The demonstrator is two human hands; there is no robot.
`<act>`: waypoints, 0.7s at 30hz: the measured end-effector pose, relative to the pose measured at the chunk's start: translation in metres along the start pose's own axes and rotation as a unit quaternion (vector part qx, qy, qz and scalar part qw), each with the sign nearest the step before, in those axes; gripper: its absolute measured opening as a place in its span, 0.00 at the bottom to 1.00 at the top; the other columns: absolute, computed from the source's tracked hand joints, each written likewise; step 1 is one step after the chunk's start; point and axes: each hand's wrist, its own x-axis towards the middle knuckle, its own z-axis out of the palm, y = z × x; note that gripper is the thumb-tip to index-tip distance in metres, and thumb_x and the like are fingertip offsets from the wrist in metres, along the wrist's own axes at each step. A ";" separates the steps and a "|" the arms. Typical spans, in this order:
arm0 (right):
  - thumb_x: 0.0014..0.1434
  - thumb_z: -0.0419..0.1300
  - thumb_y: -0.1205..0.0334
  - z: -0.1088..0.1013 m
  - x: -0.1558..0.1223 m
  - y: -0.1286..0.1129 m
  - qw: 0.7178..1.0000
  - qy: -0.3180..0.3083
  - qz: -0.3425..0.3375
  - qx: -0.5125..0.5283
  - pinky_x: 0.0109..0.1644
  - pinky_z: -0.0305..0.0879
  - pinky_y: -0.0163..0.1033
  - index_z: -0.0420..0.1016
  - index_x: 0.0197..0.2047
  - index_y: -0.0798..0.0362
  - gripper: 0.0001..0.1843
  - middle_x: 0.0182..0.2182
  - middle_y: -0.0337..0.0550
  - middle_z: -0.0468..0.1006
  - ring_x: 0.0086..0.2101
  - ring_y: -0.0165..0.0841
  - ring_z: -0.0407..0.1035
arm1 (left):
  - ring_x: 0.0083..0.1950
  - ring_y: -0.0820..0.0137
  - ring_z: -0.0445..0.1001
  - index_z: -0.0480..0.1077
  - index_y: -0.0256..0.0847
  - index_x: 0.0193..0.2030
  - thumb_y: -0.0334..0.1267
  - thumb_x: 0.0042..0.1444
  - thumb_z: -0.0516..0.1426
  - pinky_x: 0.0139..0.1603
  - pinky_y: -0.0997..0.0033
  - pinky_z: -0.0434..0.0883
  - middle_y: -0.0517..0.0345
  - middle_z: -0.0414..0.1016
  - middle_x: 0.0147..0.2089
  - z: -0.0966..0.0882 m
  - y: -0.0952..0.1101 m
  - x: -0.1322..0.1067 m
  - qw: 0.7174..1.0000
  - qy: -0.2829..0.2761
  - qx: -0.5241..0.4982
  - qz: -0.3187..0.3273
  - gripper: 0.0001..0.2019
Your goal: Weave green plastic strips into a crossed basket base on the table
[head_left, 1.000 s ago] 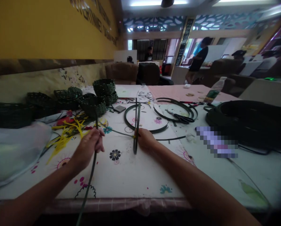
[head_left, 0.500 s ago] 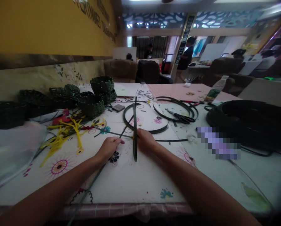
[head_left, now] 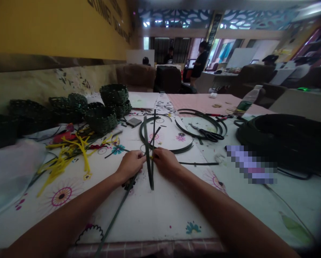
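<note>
Several dark green flat weaving strips (head_left: 150, 168) cross on the flowered tablecloth (head_left: 155, 211) in front of me. My left hand (head_left: 130, 165) is closed, pinching the strips at their crossing from the left; one long strip (head_left: 114, 218) runs from it down past the table's front edge. My right hand (head_left: 164, 162) is closed on the strips from the right, its fingers pressed against the upright ones. The two hands almost touch at the crossing.
Woven green baskets (head_left: 104, 118) stand at the back left beside yellow strips (head_left: 66, 154). Strip loops (head_left: 176, 143) and scissors (head_left: 209, 135) lie behind my hands. A big dark coil (head_left: 284, 139) fills the right. A plastic bottle (head_left: 246, 100) stands far back; people are beyond.
My left hand moved right from the table's left part, carrying its long strip, and now meets my right hand at the crossing. The right hand stayed on the upright strips.
</note>
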 end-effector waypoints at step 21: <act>0.56 0.56 0.70 -0.005 0.002 0.000 0.999 -0.019 -0.005 0.048 0.37 0.54 0.33 0.73 0.31 0.54 0.05 0.34 0.42 0.74 0.33 0.30 0.65 | 0.23 0.71 0.67 0.68 0.39 0.26 0.41 0.59 0.51 0.28 0.71 0.59 0.59 0.70 0.25 0.007 -0.019 0.041 0.998 0.003 0.037 0.047 0.14</act>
